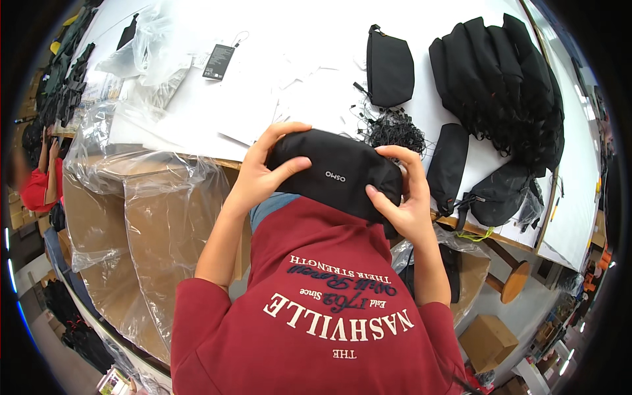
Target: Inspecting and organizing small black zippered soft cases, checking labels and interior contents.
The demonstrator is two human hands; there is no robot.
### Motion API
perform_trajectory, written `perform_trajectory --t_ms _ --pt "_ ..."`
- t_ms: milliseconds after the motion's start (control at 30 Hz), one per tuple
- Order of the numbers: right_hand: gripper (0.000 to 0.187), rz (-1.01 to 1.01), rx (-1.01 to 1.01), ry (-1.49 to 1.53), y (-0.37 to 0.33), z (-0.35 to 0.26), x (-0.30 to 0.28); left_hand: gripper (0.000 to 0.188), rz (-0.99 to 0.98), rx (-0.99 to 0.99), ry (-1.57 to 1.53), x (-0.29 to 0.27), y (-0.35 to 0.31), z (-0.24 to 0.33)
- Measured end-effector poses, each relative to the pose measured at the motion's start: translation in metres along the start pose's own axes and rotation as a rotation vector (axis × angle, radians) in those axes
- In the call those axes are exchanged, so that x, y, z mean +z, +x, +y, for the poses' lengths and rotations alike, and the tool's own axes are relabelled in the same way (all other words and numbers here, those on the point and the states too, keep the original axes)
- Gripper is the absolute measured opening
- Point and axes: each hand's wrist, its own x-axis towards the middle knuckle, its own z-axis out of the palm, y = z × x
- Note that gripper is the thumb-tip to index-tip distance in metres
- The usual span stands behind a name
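A black fabric pouch (322,176) with small pale lettering is stretched between my two hands, just over the table's near edge. My left hand (275,161) grips its left end, thumb on the near face and fingers over the top. At the other end my right hand (405,191) holds it the same way. Past the pouch lies a tangled heap of thin black cords (397,131). Another flat black pouch (390,69) with a zipper rests behind the heap, and a long black pouch (449,164) lies right of it.
A large pile of black pouches (494,85) covers the table's right side. A black hang tag (219,62) and clear plastic bags (155,46) lie at left. Plastic-lined cardboard boxes (158,230) stand below the left edge. A wooden stool (515,282) is at lower right. Another person (43,178) is far left.
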Motion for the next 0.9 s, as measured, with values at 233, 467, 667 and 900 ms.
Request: perform_trajectory --t_ms 233,467,667,900 --pt "0.015 0.182 0.076 0.014 -0.009 0.012 -0.019 0.011 0.247 0.277 0.218 -0.013 -0.011 -0.009" --pt "0.023 0.274 -0.091 -0.059 0.003 0.006 -0.018 0.030 0.392 0.353 -0.104 -0.053 -0.013 0.000" --pt "0.062 -0.039 -0.041 -0.182 0.017 -0.027 -0.003 0.023 0.162 0.362 -0.042 -0.022 -0.011 -0.001" --pt "0.029 0.089 -0.111 -0.219 0.011 -0.012 0.004 0.022 0.151 0.370 -0.007 -0.008 -0.009 -0.007"
